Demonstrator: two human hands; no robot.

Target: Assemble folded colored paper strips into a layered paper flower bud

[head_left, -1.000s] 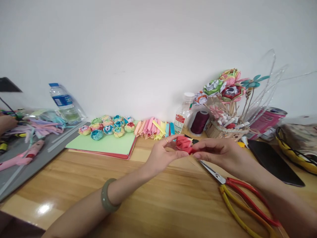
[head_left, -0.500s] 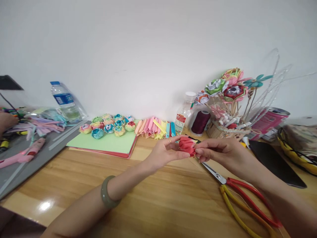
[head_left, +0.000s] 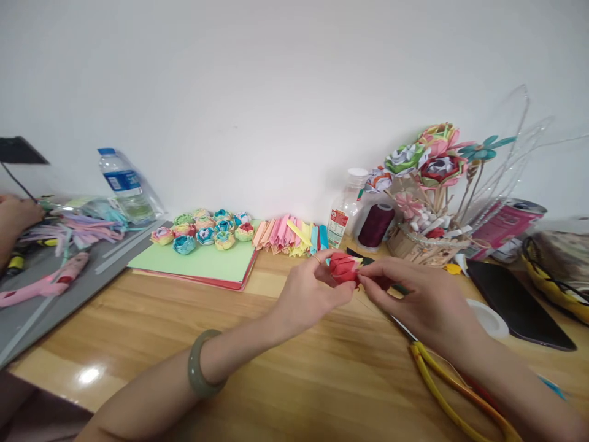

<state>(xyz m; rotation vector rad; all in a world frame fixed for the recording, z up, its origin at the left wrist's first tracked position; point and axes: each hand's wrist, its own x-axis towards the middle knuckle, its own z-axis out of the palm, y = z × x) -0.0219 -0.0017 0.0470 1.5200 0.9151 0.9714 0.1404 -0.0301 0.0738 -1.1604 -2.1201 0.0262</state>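
A red folded paper flower [head_left: 344, 268] with a pale yellow patch is held up over the table, between my two hands. My left hand [head_left: 309, 285], with a ring and a green bangle at the wrist, grips it from the left between thumb and fingers. From the right, thumb and fingertips of my right hand [head_left: 414, 301] pinch its edge. Scissors with yellow and red handles [head_left: 435, 374] lie under my right forearm, partly hidden by it. Several finished paper flowers [head_left: 206, 236] rest on a green paper stack [head_left: 193, 267] to the left.
Folded paper strips [head_left: 288, 235], a clear bottle [head_left: 345, 209] and a purple thread spool [head_left: 375, 226] stand along the wall. A flower basket [head_left: 426, 245] and a black phone [head_left: 519, 307] are at right. Far left are a pink glue gun [head_left: 48, 285] and another person's hand [head_left: 21, 212].
My right hand has turned and shifted its pinch on the red flower, its forearm now covering more of the scissors. A white round lid has come into sight beside the phone. The view has shifted slightly.
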